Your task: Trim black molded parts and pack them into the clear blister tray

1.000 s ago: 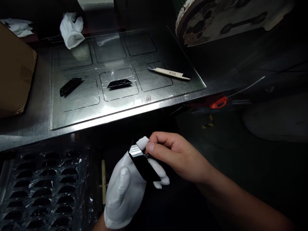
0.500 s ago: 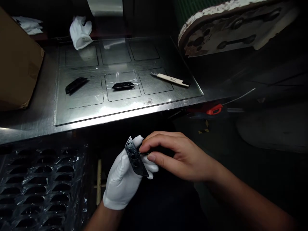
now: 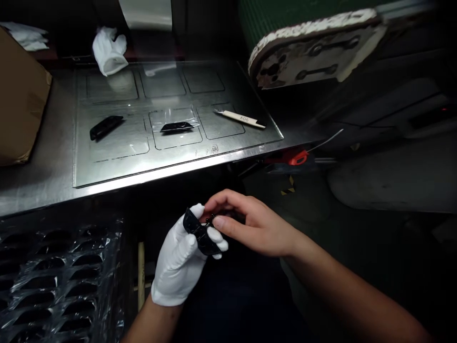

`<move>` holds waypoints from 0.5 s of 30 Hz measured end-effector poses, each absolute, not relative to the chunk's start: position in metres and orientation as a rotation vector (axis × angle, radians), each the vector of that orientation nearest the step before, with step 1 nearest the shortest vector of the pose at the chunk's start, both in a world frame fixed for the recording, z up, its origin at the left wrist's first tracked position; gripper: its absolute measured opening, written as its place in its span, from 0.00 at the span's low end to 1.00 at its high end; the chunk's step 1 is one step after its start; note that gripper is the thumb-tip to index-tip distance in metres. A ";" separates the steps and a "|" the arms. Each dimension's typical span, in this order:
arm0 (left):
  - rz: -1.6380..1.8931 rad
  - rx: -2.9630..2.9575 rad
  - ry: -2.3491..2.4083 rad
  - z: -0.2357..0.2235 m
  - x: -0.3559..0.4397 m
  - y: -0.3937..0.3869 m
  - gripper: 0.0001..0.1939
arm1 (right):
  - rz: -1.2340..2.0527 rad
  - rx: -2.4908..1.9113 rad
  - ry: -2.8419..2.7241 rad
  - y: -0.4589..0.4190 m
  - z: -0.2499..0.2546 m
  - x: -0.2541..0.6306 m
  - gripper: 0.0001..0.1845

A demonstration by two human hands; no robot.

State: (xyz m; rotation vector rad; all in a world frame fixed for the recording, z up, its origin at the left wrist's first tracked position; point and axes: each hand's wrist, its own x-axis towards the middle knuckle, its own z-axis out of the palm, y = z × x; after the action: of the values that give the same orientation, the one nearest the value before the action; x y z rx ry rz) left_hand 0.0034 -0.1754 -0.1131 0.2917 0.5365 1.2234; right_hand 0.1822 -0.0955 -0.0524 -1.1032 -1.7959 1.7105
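Observation:
My left hand (image 3: 174,267), in a white glove, grips a black plastic trim piece (image 3: 195,226) between thumb and fingers below the table edge. The piece is long, with slanted ends, and it is tilted. My bare right hand (image 3: 257,226) is curled against its right side. Between its thumb and fingers is a small black piece (image 3: 210,221) with thin prongs, partly hidden, and I cannot tell whether it is joined to the trim piece. Another black trim piece (image 3: 106,127) lies on the glass sheet (image 3: 124,169), and one more (image 3: 176,127) rests on a clear bag.
A pen-shaped knife (image 3: 243,118) marked A06 lies at the sheet's right. A white glove (image 3: 109,51) sits behind, and a cardboard box (image 3: 23,100) stands left. Lower left is a plastic-covered tray (image 3: 110,281) of black pieces. A green-topped machine part (image 3: 303,62) overhangs the right.
The trim piece has turned in my left hand, its ribbed inside now less visible. My right thumb and fingers have shifted closer around its right side. The whole view has moved slightly.

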 end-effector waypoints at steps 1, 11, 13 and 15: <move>1.222 0.303 0.536 -0.112 0.000 -0.178 0.20 | 1.760 -1.134 -1.748 -0.098 -0.053 0.181 0.14; 1.253 0.515 1.142 -0.106 -0.046 -0.195 0.29 | 0.873 -1.056 -2.338 -0.126 -0.048 0.121 0.12; 1.306 0.403 1.085 -0.103 -0.059 -0.195 0.29 | 0.889 -1.009 -2.364 -0.125 -0.047 0.104 0.13; 1.336 0.354 0.998 -0.098 -0.075 -0.196 0.27 | 1.190 -1.054 -2.345 -0.117 -0.044 0.089 0.13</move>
State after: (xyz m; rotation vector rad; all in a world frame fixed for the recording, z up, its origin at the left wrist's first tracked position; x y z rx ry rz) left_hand -0.0751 -0.1955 -0.0977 0.3541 0.9983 1.3364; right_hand 0.0885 -0.1174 -0.0442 -1.0542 -2.3446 1.1905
